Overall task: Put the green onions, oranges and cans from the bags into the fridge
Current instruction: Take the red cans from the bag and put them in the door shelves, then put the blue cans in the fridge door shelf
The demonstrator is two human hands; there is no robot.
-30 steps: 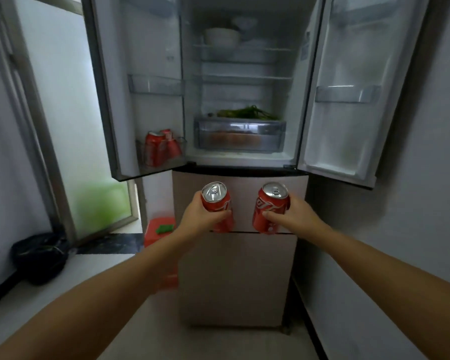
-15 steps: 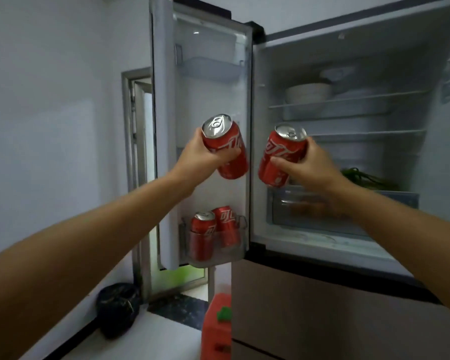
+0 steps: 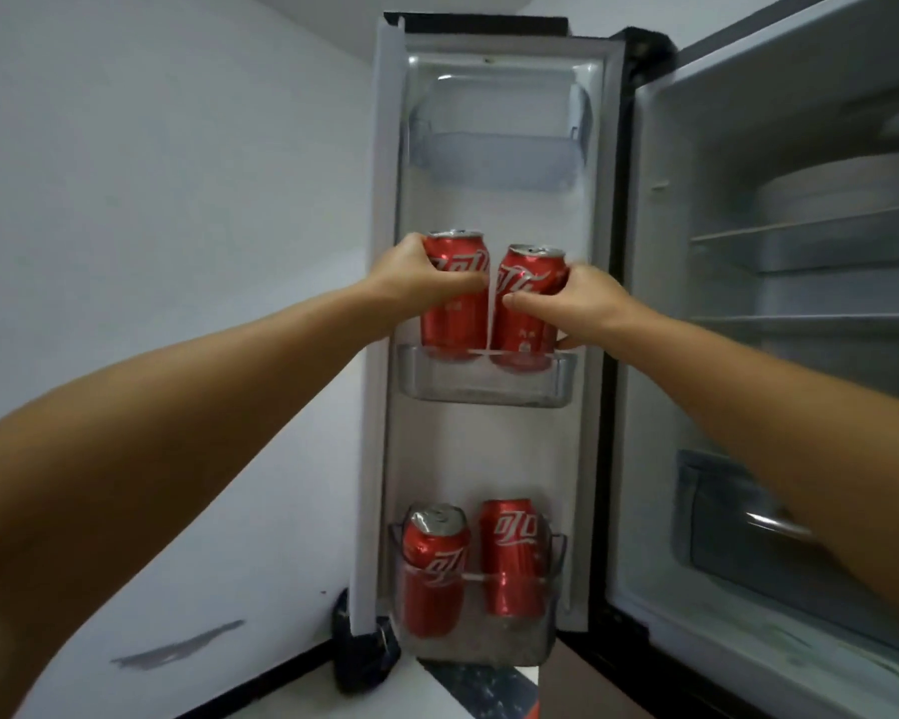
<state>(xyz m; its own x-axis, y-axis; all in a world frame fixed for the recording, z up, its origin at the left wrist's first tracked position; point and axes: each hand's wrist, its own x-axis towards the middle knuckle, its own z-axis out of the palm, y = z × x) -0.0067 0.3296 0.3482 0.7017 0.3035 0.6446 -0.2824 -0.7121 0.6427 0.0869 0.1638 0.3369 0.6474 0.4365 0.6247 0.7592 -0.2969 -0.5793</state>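
Each hand wraps a can — left hand (image 3: 411,275), right hand (image 3: 587,303) — so lower both straight into the middle door bin (image 3: 489,378) at twelve o'clock, upright, before letting go.

A plain pale wall (image 3: 167,210) fills the left of the frame, with a grey scuff mark (image 3: 177,651) at lower left. At the bottom, a dark baseboard (image 3: 260,685) meets the light floor (image 3: 385,705). Lighting is dim and cool.

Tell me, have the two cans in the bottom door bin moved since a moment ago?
No. Both cans stand in the bottom door bin, left one leaning, as before; only the camera shifted.
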